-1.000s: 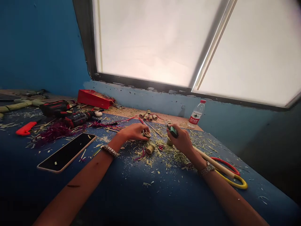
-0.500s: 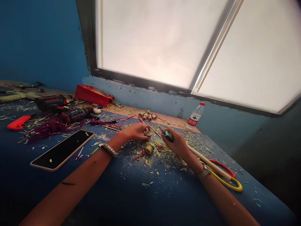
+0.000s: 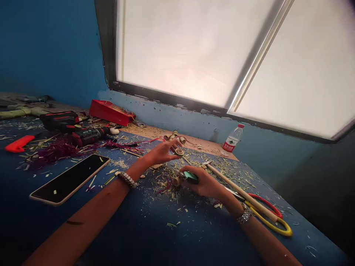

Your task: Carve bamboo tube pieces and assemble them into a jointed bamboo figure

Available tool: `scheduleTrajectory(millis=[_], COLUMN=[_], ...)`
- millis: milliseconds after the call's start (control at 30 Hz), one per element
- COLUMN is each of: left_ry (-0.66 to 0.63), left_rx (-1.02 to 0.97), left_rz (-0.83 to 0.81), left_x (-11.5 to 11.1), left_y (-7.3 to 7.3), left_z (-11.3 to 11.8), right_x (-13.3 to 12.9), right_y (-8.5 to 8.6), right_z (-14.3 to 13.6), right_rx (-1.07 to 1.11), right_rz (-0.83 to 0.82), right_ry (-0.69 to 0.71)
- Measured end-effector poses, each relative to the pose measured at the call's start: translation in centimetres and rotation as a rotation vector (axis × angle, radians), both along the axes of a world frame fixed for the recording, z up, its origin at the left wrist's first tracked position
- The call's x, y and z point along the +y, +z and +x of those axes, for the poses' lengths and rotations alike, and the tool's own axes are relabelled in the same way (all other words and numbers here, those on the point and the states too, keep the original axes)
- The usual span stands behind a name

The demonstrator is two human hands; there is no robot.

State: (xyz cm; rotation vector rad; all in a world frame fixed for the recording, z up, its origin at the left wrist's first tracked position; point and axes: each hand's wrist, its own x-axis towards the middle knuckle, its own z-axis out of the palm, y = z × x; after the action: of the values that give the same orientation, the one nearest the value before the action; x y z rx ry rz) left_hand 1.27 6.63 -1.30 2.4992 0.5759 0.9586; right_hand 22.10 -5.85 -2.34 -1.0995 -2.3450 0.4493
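Observation:
My left hand (image 3: 163,153) is closed in a pinch on a short round bamboo piece (image 3: 179,151), its ringed end facing me, held above the shavings. My right hand (image 3: 203,181) is wrapped round a small hand tool with a green-and-black handle (image 3: 191,177); its metal tip points left and its kind is not clear. Just below that tip lies a short bamboo tube (image 3: 176,181), which my right fingers partly cover. Whether they touch it I cannot tell. Purple strands (image 3: 165,186) lie beside the tube.
Right of my right hand lie a wooden stick (image 3: 238,188) and red-and-yellow-handled scissors (image 3: 285,227). A phone (image 3: 69,179), a power drill (image 3: 87,136) and a red box (image 3: 111,112) are on the left. Several bamboo tubes (image 3: 182,140) and a water bottle (image 3: 232,140) stand behind.
My left hand has lifted slightly up and right with the round bamboo piece. My right hand has moved down and left with its tool, over the bamboo tube on the table.

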Motion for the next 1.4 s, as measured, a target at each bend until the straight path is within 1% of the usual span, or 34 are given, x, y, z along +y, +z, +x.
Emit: scheduleTrajectory(millis=[100,167,267,300,367,467,567,767,967,1033,1100,1200,1333,1400], left_ry=[-0.003,-0.014,-0.044,-0.054,-0.085,-0.141,-0.161,-0.172,-0.251,-0.280,-0.294,-0.269,-0.213,-0.194], left_rx=[-0.023,-0.027,-0.024,-0.025,-0.040,-0.080,-0.103,-0.224,-0.247,-0.245,-0.231,-0.223,-0.219,-0.233], left_rz=[-0.011,-0.009,0.009,0.019,0.044,0.093,0.110,-0.079,-0.108,-0.111,-0.113,-0.078,0.072,0.107], left_x=[0.1,0.2,0.2,0.1,-0.3,-1.1,-1.8,-2.0,-2.0,-2.1,-2.2,-2.3,-2.5,-2.5], left_y=[-0.2,-0.4,-0.7,-0.7,-0.6,-0.1,0.3,0.4,0.6,0.6,0.5,0.6,0.9,1.0], left_z=[0.1,0.2,0.6,0.7,1.0,1.1,1.3,1.4,1.2,1.2,1.3,1.4,1.5,1.5], right_x=[-0.1,-0.1,0.1,0.3,0.7,1.1,1.2,1.1,1.0,0.9,0.8,0.8,0.8,0.8], right_y=[0.3,0.5,0.6,0.6,0.6,0.5,0.4,0.2,1.0,1.1,1.2,1.2,1.0,1.1], right_z=[0.2,0.2,0.5,0.6,0.8,1.0,1.2,1.4,2.0,2.2,2.3,2.1,1.7,1.6], right_rx=[0.233,0.399,0.495,0.492,0.469,0.427,0.397,0.424,0.349,0.326,0.339,0.420,0.486,0.520], right_rz=[-0.076,-0.068,0.112,0.180,0.277,0.326,0.337,0.293,0.399,0.390,0.347,0.271,0.183,0.127], right_ry=[-0.032,-0.112,-0.283,-0.322,-0.357,-0.344,-0.311,-0.348,-0.202,-0.167,-0.172,-0.238,-0.320,-0.358])
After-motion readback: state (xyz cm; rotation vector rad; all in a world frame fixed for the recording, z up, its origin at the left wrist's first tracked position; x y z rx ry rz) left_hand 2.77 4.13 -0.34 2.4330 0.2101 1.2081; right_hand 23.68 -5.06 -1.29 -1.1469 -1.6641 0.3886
